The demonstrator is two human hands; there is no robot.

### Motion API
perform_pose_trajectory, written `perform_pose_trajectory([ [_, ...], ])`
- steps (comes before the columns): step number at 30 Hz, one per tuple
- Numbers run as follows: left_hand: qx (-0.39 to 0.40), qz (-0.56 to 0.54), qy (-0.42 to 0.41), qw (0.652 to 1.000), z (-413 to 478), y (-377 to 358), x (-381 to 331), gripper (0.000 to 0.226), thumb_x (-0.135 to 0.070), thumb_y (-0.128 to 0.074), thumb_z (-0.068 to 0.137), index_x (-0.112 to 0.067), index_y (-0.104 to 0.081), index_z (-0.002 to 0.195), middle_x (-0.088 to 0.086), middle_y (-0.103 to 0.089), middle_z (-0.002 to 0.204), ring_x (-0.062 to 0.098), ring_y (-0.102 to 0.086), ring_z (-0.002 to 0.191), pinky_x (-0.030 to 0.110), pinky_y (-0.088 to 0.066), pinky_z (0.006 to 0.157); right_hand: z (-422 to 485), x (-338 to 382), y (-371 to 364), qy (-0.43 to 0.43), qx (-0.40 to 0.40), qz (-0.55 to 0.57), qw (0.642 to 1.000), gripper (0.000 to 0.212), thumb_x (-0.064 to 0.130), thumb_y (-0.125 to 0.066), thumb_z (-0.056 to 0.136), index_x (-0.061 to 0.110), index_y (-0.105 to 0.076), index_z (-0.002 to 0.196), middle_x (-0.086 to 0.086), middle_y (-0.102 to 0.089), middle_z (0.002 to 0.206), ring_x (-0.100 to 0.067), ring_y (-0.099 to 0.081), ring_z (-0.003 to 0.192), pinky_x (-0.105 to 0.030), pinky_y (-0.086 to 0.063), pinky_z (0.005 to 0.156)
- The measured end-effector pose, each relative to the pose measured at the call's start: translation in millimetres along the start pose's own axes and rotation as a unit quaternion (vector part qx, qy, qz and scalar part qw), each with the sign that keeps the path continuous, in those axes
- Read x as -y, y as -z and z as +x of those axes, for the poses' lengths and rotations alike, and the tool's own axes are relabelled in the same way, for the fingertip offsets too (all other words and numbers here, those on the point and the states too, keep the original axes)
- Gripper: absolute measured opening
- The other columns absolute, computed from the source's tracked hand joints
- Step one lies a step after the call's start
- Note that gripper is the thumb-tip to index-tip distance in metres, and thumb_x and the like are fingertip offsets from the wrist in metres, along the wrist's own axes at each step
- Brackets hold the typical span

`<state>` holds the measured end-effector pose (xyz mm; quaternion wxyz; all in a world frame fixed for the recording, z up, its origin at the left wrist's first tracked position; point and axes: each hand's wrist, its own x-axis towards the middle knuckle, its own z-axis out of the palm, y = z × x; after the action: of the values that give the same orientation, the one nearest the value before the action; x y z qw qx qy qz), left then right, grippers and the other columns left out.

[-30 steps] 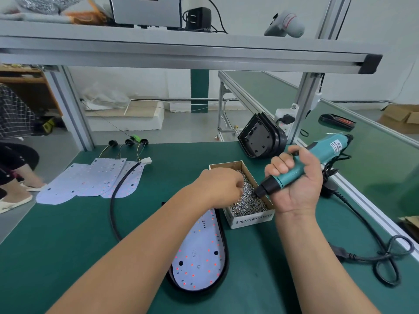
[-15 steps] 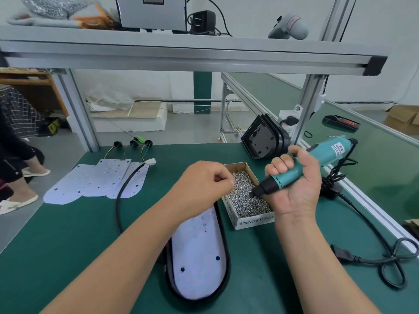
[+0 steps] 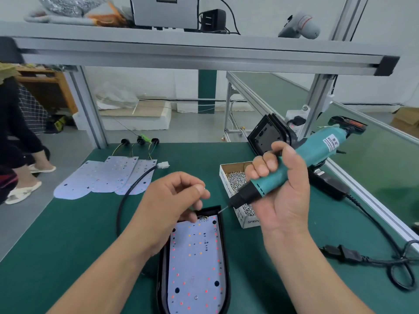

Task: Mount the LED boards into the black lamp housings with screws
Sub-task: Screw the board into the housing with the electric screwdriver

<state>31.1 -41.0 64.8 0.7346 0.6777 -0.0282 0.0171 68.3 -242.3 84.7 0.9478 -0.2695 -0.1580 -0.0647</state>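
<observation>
**A:** Where is the LED board (image 3: pixel 195 268)?

**B:** Lower centre of the frame. It is flat and white, long with a rounded end, and dotted with small red and orange points and a few dark holes. It lies inside the glossy black lamp housing (image 3: pixel 225 257) on the matte green mat (image 3: pixel 68 245).

**A:** And the hands?

**B:** The left hand (image 3: pixel 172 200) hovers over the board's top end, fingers curled and thumb and forefinger tips pinched. Anything between them is too small to tell. The right hand (image 3: pixel 281 191), centre right, is wrapped round the teal plastic electric screwdriver (image 3: pixel 308 157). Its thin metal bit slants down towards the housing's upper right corner.

**A:** Screws (image 3: pixel 235 180)?

**B:** A shiny heap in an open cardboard box (image 3: pixel 226 185) just right of the housing. Spare white boards (image 3: pixel 102 177) overlap at centre left.
</observation>
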Motion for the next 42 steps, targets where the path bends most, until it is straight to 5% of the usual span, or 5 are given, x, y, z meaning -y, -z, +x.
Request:
perform_pose_trajectory([
  [9, 0.098, -0.013, 0.056, 0.993, -9.3, -15.5, 4.8, 0.021, 0.005, -0.079, 0.09, -0.016, -0.078, 0.084, 0.021, -0.079, 0.094, 0.021, -0.075, 0.075, 0.031, -0.063, 0.07, 4.7, 4.3, 4.2, 0.034, -0.037, 0.009, 0.999, 0.015, 0.022, -0.059, 0.102, 0.016, -0.068, 0.092, 0.002, -0.048, 0.073, -0.014, -0.049, 0.064, -0.028, -0.049, 0.065],
  [22, 0.105, -0.047, 0.056, 0.992, -9.0, -14.6, 6.0, 0.014, -0.008, -0.079, 0.087, -0.022, -0.077, 0.09, 0.019, -0.08, 0.1, 0.029, -0.08, 0.088, 0.032, -0.063, 0.076, 4.8, 2.2, 8.6, 0.019, -0.032, -0.001, 0.999, 0.015, 0.021, -0.059, 0.102, 0.016, -0.068, 0.091, 0.002, -0.047, 0.072, -0.014, -0.048, 0.064, -0.029, -0.049, 0.064],
  [36, 0.058, 0.113, -0.022, 0.992, -1.4, -7.2, 15.1, 0.016, 0.004, -0.077, 0.092, -0.01, -0.069, 0.091, 0.009, -0.078, 0.081, 0.018, -0.075, 0.073, 0.019, -0.049, 0.055, 5.8, -11.0, 10.9, 0.005, -0.085, -0.062, 0.994, 0.015, 0.028, -0.065, 0.104, 0.013, -0.061, 0.103, 0.0, -0.052, 0.076, -0.015, -0.054, 0.067, -0.029, -0.052, 0.067],
  [42, 0.075, 0.132, -0.028, 0.988, 0.5, -2.7, 16.2, 0.013, -0.005, -0.079, 0.092, -0.016, -0.072, 0.094, 0.004, -0.077, 0.078, 0.017, -0.074, 0.075, 0.027, -0.051, 0.053, 5.5, -14.7, 15.8, 0.0, -0.118, -0.028, 0.993, 0.022, 0.035, -0.07, 0.102, 0.014, -0.061, 0.102, 0.001, -0.052, 0.077, -0.015, -0.054, 0.068, -0.03, -0.053, 0.068],
])
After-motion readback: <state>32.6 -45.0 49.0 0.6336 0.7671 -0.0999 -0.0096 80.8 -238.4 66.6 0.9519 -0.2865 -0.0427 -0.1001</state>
